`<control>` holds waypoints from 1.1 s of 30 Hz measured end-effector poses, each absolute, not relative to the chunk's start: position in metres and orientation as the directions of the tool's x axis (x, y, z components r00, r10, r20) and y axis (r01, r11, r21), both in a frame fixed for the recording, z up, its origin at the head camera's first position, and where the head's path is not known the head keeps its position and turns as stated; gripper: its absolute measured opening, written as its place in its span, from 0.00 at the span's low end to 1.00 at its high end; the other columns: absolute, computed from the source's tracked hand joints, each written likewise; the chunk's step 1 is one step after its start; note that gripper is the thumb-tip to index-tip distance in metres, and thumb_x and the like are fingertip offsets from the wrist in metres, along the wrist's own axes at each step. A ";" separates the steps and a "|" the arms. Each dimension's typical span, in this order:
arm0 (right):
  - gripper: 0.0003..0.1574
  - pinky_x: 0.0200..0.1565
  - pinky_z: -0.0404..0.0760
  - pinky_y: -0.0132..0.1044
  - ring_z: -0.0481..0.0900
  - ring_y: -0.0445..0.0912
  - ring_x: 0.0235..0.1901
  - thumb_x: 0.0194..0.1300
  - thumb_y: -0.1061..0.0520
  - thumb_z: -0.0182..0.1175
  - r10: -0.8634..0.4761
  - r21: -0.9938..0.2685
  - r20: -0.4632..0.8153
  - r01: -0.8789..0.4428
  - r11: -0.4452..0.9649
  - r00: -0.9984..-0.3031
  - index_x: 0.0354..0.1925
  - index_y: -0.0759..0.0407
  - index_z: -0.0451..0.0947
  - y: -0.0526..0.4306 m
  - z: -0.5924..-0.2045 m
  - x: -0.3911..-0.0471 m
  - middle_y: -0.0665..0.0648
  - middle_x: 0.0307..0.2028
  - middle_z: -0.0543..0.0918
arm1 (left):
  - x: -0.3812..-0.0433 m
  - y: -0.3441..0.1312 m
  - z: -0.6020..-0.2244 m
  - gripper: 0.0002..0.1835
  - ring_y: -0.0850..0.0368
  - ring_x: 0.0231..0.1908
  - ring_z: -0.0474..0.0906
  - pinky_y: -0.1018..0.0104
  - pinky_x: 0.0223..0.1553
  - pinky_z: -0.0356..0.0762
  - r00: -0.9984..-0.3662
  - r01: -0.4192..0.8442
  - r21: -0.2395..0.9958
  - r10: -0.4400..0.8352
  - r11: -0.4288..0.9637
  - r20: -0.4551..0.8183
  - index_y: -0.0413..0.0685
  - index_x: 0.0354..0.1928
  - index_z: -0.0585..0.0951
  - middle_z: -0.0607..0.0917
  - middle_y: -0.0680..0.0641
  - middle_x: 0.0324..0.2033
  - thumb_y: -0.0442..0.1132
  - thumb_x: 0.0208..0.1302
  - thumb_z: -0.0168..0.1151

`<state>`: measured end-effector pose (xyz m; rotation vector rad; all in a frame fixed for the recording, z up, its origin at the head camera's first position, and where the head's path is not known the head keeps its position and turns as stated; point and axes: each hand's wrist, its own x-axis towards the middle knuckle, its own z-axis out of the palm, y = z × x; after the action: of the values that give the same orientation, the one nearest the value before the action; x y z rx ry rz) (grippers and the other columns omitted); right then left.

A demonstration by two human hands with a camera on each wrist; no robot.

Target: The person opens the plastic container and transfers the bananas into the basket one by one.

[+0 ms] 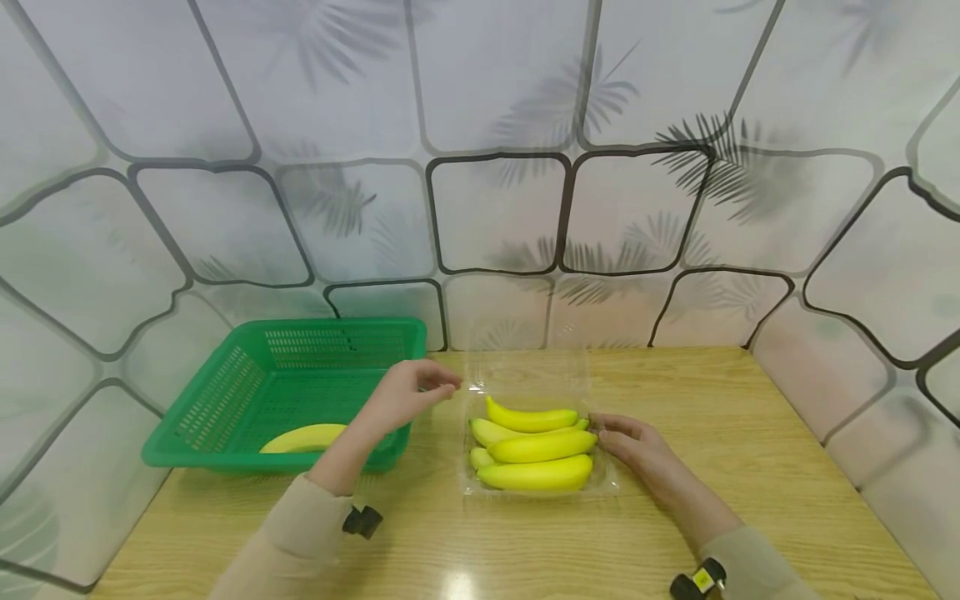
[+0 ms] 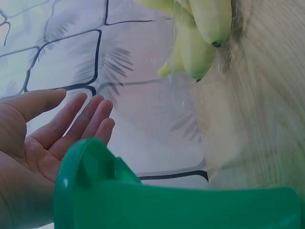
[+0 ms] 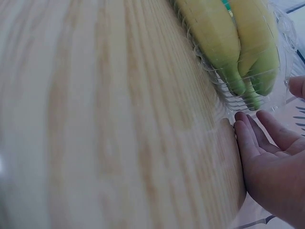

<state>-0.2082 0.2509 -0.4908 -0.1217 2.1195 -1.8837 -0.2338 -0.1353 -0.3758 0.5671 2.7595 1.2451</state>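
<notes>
Several yellow bananas (image 1: 543, 448) lie side by side in a clear plastic clamshell box (image 1: 603, 483) on the table. Its transparent lid (image 1: 528, 367) stands raised at the back. My left hand (image 1: 408, 390) hovers between the green basket (image 1: 281, 460) and the box, fingertips close to the box's left back corner. In the left wrist view, the fingers of that hand (image 2: 71, 124) are loosely extended with nothing in them. At the box's right side is my right hand (image 1: 645, 454). Its extended fingers (image 3: 245, 136) reach right to the plastic wall, near the banana ends.
One more banana (image 1: 303, 438) lies inside the green basket at its front, partly hidden by my left forearm. Under everything is a wooden table (image 1: 675, 392), backed by a patterned wall covering (image 1: 495, 217) that also rises at both sides.
</notes>
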 end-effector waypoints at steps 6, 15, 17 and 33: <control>0.40 0.60 0.75 0.17 0.76 0.24 0.57 0.80 0.53 0.57 -0.256 -0.981 -0.171 0.141 0.133 -0.951 0.78 0.74 0.60 0.251 -0.491 -0.209 0.72 0.79 0.63 | -0.233 -0.125 -0.381 0.11 0.49 0.47 0.87 0.55 0.50 0.88 -0.923 0.318 0.732 0.375 0.603 0.092 0.43 0.53 0.89 0.92 0.42 0.49 0.36 0.75 0.65; 0.40 0.60 0.75 0.17 0.76 0.23 0.57 0.80 0.53 0.57 -0.253 -0.981 -0.177 0.148 0.128 -0.951 0.78 0.75 0.59 0.251 -0.491 -0.209 0.72 0.79 0.63 | -0.233 -0.109 -0.390 0.10 0.50 0.45 0.87 0.60 0.49 0.87 -0.900 0.359 0.727 0.423 0.585 0.105 0.42 0.51 0.90 0.92 0.42 0.49 0.35 0.75 0.65; 0.40 0.60 0.75 0.17 0.76 0.23 0.57 0.80 0.53 0.57 -0.254 -0.982 -0.173 0.145 0.124 -0.952 0.78 0.75 0.59 0.251 -0.491 -0.209 0.72 0.79 0.62 | -0.232 -0.107 -0.392 0.10 0.51 0.44 0.87 0.62 0.48 0.87 -0.893 0.369 0.729 0.438 0.576 0.105 0.41 0.52 0.90 0.92 0.41 0.49 0.35 0.75 0.65; 0.40 0.60 0.74 0.17 0.75 0.22 0.58 0.81 0.54 0.55 -0.281 -0.985 -0.156 0.127 0.117 -0.947 0.79 0.75 0.57 0.250 -0.490 -0.207 0.73 0.80 0.61 | -0.231 -0.086 -0.409 0.09 0.54 0.41 0.87 0.72 0.45 0.85 -0.850 0.426 0.738 0.511 0.523 0.129 0.38 0.49 0.90 0.92 0.40 0.46 0.33 0.73 0.66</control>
<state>-0.2072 0.2501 -0.4899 -0.1510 2.0959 -1.8988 -0.2311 -0.0862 -0.4090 0.8179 2.6504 1.2394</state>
